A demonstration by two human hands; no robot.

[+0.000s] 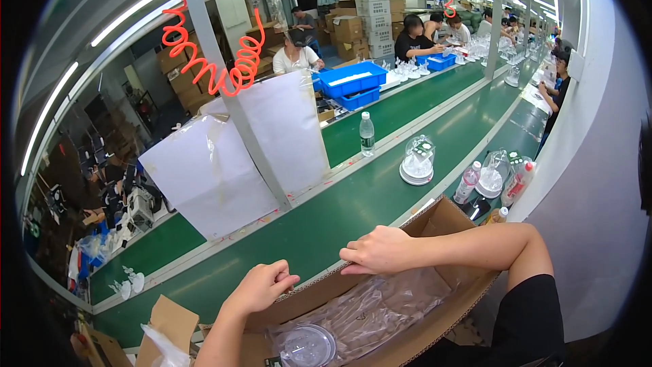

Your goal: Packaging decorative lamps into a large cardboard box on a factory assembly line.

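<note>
An open cardboard box (438, 221) stands right in front of me. Inside it lie crumpled clear plastic bags (387, 302) and a round clear plastic piece (308, 345). My left hand (261, 287) is at the box's far rim, fingers curled in and thumb pointing right; whatever they may hold is hidden. To its right, my right hand (377, 250) reaches across the box, its fingers bent over the same rim with the thumb along the edge.
Beyond the box runs a green conveyor (326, 211) carrying a domed ornament (418, 161). A water bottle (367, 134) stands on its far ledge. At right are a pink-labelled bottle (467, 182) and another domed ornament (490, 180). White boards (210, 170) and a post stand left. Several people work farther off.
</note>
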